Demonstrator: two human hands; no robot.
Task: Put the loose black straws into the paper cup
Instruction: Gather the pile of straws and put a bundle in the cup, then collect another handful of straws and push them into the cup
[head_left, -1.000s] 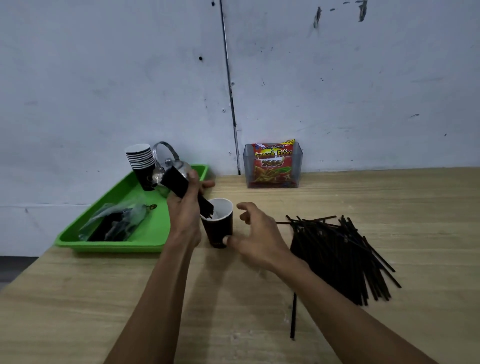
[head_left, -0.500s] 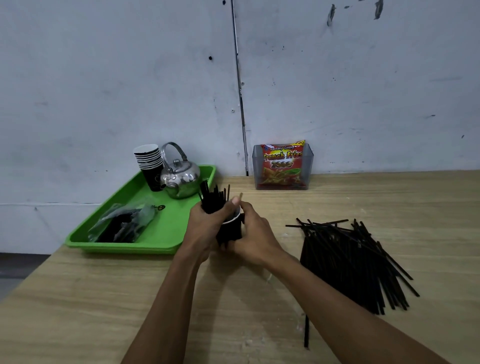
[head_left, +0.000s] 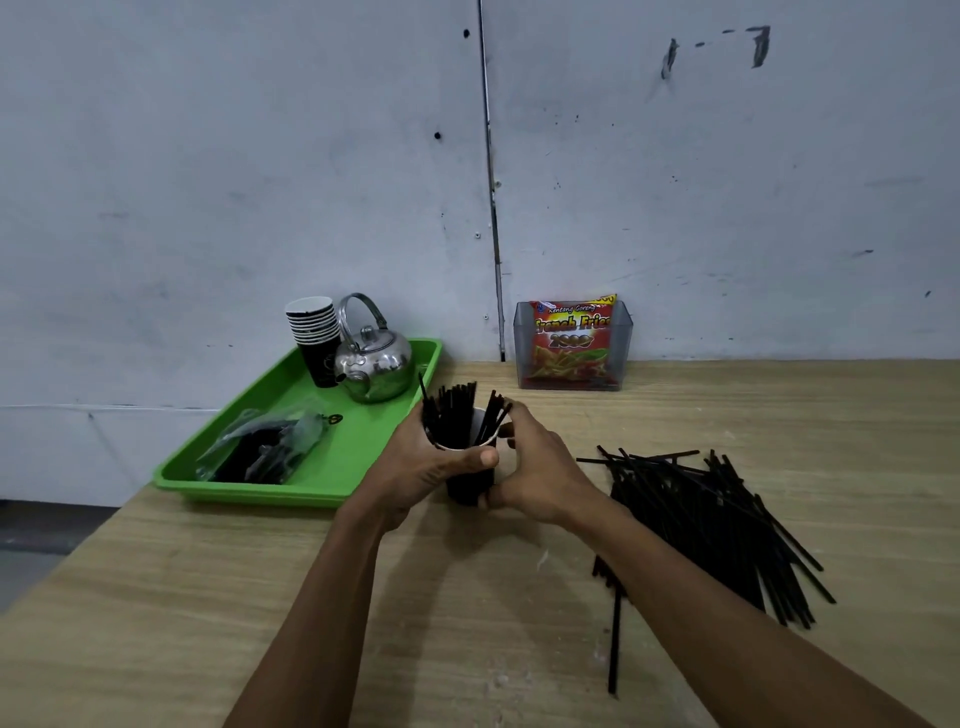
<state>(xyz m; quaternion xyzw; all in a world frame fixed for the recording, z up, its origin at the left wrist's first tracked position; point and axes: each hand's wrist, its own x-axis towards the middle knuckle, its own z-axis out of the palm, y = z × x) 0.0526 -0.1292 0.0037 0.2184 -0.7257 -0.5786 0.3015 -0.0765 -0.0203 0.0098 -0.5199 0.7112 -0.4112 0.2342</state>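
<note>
I clasp the black paper cup (head_left: 470, 480) with my left hand (head_left: 426, 467) and right hand (head_left: 535, 475), settling 1 bunch; next, grab the loose black plastic straws (head_left: 711, 525).

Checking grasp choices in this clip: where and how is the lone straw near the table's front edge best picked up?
A guess: pinch the lone straw at mid-length, from above. It lies flat on the table, pointing away from the person, apart from the pile along most of its length, so fingers fit on both sides.
</note>
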